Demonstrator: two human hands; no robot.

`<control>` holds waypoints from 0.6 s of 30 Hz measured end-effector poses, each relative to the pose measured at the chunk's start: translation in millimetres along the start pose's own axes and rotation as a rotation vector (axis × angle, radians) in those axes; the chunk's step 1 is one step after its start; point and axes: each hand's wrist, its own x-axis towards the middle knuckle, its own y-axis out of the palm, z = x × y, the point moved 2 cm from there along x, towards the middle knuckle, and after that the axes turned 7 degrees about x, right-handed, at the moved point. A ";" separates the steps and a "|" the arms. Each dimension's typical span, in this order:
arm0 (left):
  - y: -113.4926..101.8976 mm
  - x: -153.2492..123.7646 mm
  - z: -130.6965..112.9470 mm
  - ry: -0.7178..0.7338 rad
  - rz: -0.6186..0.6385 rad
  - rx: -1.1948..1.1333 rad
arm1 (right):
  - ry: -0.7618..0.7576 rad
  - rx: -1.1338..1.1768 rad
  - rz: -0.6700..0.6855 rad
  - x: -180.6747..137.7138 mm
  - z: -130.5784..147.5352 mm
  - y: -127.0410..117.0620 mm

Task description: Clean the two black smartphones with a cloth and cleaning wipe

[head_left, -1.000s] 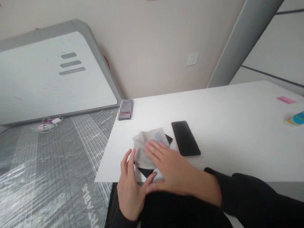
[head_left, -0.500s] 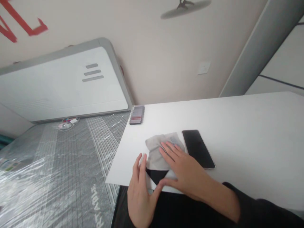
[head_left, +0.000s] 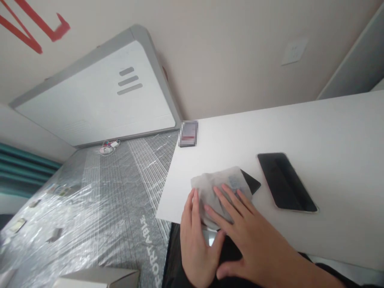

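A thin, wrinkled, light grey cloth (head_left: pixel 207 182) with faint bluish print is spread near the table's front left corner. It covers most of a flat, dark, glossy object; a black corner (head_left: pixel 251 182) pokes out at the right, and a shiny part shows at the front edge. My right hand (head_left: pixel 246 224) lies flat on the cloth with its fingers spread. Along the left side of the cloth rests my left hand (head_left: pixel 199 240), fingers straight and thumb apart. To the right lies a black-screened phone (head_left: pixel 286 182), touched by neither hand.
The white table (head_left: pixel 234 136) meets the wall at the back. At its far left corner sits a small blurred box (head_left: pixel 188 134). Left of the table, the plastic-covered mattress (head_left: pixel 120 180) carries a coiled cable (head_left: pixel 109 147). A white box (head_left: pixel 99 278) stands low at the left.
My view has turned and shifted. The black corner now shows at the cloth's right, where earlier black showed in front. My right hand's fingers are spread wider on the cloth.
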 end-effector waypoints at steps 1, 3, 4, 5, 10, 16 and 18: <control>0.1 -0.2 0.0 -0.006 0.002 0.000 | -0.017 0.015 0.017 -0.7 -0.4 -0.8; 0.8 -0.7 -0.2 -0.015 -0.001 -0.002 | 0.031 -0.023 -0.022 -1.9 -5.4 -4.3; 1.3 -1.2 -0.3 -0.017 -0.010 -0.003 | 0.072 -0.058 -0.065 -2.6 -8.0 -6.2; 2.1 -1.8 -0.4 -0.019 -0.016 -0.005 | 0.106 -0.098 -0.109 -3.2 -9.4 -7.5; 5.0 -5.2 0.5 -0.050 -0.054 0.009 | -0.112 0.048 0.049 -2.0 1.8 1.0; 5.3 -6.3 1.3 -0.006 -0.059 0.052 | 0.007 -0.020 -0.035 1.5 -1.6 0.6; 6.2 -6.5 2.9 -0.009 -0.068 0.058 | -0.012 -0.020 0.000 0.3 -1.2 -0.8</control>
